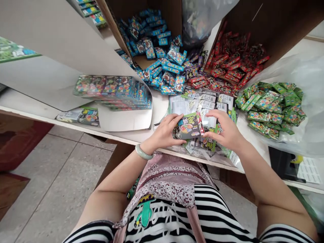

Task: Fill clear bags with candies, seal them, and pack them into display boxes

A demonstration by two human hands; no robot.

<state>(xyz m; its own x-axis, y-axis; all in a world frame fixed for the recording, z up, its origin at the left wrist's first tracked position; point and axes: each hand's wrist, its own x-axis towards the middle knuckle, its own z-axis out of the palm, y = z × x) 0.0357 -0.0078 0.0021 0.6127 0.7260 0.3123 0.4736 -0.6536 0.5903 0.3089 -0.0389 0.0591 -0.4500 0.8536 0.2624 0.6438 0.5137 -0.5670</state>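
My left hand (165, 131) grips a flat black and green printed packet (187, 126) at its left end, fingers above and thumb below. A strip of red, like the side of a small red box (199, 122), shows at the packet's right end. My right hand (222, 130) is just right of that end, thumb and forefinger spread apart, with nothing visible between them. Beneath both hands lie several more flat printed packets (205, 143), some turned to white label sides. What is inside the held packet is mostly hidden.
Small blue boxes (174, 67) spill from a carton at the back, with a few purple ones beside them. Red boxes (227, 65) fill another carton. Green boxes (275, 104) lie on clear plastic at right. Stacked box rows (113, 87) stand at left on white card.
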